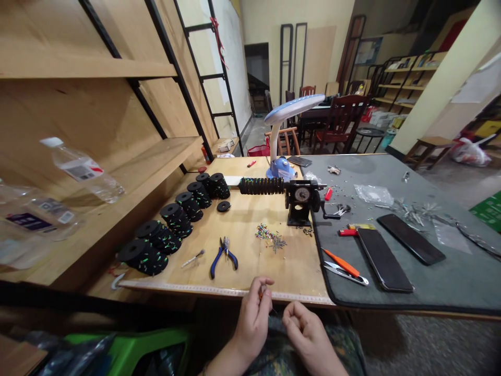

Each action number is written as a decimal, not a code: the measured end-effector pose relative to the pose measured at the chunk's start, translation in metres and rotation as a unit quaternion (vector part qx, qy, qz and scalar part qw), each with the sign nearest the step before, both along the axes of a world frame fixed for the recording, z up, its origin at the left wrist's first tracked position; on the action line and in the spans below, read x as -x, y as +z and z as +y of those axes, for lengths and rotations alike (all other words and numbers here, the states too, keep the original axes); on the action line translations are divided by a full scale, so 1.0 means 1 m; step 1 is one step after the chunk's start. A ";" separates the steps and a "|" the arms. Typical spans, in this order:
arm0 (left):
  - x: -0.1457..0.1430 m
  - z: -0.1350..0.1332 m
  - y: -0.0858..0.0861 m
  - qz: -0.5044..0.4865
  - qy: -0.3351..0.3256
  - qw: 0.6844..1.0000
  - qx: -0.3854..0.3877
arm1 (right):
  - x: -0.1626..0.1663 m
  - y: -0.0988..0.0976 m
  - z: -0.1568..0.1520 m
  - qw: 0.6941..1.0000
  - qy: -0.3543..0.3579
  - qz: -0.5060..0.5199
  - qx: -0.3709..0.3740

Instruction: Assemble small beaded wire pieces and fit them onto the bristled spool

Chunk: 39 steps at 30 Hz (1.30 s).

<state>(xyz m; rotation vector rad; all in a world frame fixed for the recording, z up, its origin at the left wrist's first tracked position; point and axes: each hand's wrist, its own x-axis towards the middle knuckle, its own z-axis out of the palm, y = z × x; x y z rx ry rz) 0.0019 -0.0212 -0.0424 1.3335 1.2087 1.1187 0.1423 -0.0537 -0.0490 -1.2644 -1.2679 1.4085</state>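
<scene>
At the table's front edge my left hand (250, 318) is closed, thumb against fingers, on a small orange piece (261, 293) too tiny to name. Just to its right, lower and over my lap, my right hand (307, 331) pinches thumb and fingertips together; what lies in them, if anything, is hidden. A faint thin strand seems to run between the two hands. Beyond them lie a small heap of coloured beads (264, 232) with grey metal bits (278, 243), and blue-handled pliers (224, 257). A hand-cranked winding device (299, 201) carries a black coiled roll (261, 186).
Black spools (143, 256) with green-flecked line stand in a row at left. On the grey mat (395, 177) lie two phones (383, 261), thread snips (346, 272), an orange tool (341, 262) and plastic bags (373, 194). A blue desk lamp (281, 168) stands behind; bottles (84, 169) sit on the left shelf.
</scene>
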 end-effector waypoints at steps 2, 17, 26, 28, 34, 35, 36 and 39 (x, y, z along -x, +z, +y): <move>0.001 0.000 0.000 -0.011 0.002 1.000 -0.001 | 0.000 -0.001 -0.001 1.000 -0.008 0.009 -0.003; 0.020 0.012 0.022 -0.078 -0.071 0.992 0.072 | -0.007 -0.005 -0.002 0.992 -0.064 0.105 0.032; -0.005 0.002 0.018 -0.131 -0.093 0.964 0.212 | -0.007 -0.001 -0.004 0.992 -0.074 -0.050 -0.091; -0.006 0.004 0.018 -0.126 -0.068 0.971 0.193 | -0.008 -0.001 -0.004 0.987 -0.072 -0.083 -0.118; 0.000 0.006 0.022 -0.015 -0.063 0.995 0.078 | -0.017 0.003 -0.001 0.977 -0.058 -0.150 -0.140; 0.001 0.006 0.024 0.014 -0.071 0.996 0.061 | -0.019 0.005 0.000 0.977 -0.064 -0.150 -0.140; 0.002 0.006 0.026 0.045 -0.081 0.995 0.041 | -0.020 0.007 0.002 0.978 -0.071 -0.142 -0.138; 0.006 0.005 0.032 0.133 -0.131 0.982 -0.023 | -0.018 0.012 0.006 0.990 -0.062 -0.057 -0.110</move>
